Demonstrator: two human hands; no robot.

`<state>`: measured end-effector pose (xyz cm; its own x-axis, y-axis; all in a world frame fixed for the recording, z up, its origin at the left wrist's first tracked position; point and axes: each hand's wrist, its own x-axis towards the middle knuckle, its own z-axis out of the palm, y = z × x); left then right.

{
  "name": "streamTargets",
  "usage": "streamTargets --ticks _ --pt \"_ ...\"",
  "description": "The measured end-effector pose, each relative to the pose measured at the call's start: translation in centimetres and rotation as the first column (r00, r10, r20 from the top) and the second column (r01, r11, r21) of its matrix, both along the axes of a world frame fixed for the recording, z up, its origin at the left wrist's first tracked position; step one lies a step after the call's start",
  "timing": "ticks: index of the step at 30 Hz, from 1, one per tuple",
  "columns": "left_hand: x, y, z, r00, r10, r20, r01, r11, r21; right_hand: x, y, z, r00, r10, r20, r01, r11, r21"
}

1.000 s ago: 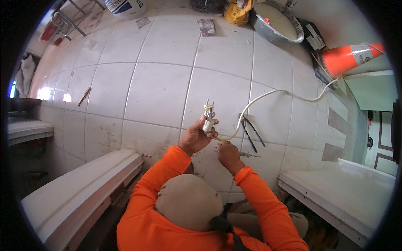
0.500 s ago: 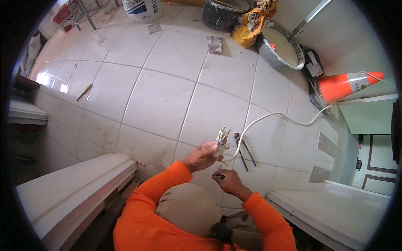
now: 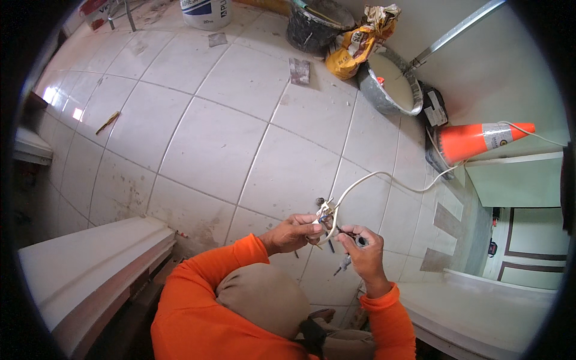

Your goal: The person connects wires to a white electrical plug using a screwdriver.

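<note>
My left hand grips a white electrical plug, its body apart, with metal pins and a blue wire showing. A white cable curves away from beside it. My right hand is closed on a slim, dark-shafted tool that looks like a screwdriver, its front end close to the plug. Below those fingers shows a small grey, pointed piece; I cannot tell whether it is held. Pliers lie on the tiles beyond, mostly hidden by the plug and my hands.
An orange traffic cone lies on its side at right, by the cable. Along the back stand a grey tub of pale liquid, a yellow bag, a black bucket and a white pail. White panels flank me.
My right hand has risen from below the plug to beside it, bringing the tool close. My left hand keeps hold of the plug. The whole view has shifted slightly.
</note>
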<state>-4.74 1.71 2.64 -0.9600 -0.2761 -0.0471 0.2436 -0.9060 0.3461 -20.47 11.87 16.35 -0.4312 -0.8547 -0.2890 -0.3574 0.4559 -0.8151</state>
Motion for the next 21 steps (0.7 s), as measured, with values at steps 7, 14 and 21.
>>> streamTargets --ticks 7,14,21 --pt "-0.1 -0.1 1.0 1.0 0.003 0.026 -0.004 1.0 0.024 1.0 -1.5 -0.1 0.969 0.083 -0.232 -0.113 0.986 -0.122" --pt "-0.5 0.3 2.2 0.999 0.033 -0.006 -0.033 0.999 -0.012 0.8 -2.1 -0.2 0.942 0.107 -0.318 -0.163 0.974 -0.154" --pt "-0.4 0.4 2.3 0.998 0.003 -0.069 -0.003 1.0 -0.002 0.4 -2.5 0.0 0.905 0.179 -0.385 -0.271 0.941 -0.2"
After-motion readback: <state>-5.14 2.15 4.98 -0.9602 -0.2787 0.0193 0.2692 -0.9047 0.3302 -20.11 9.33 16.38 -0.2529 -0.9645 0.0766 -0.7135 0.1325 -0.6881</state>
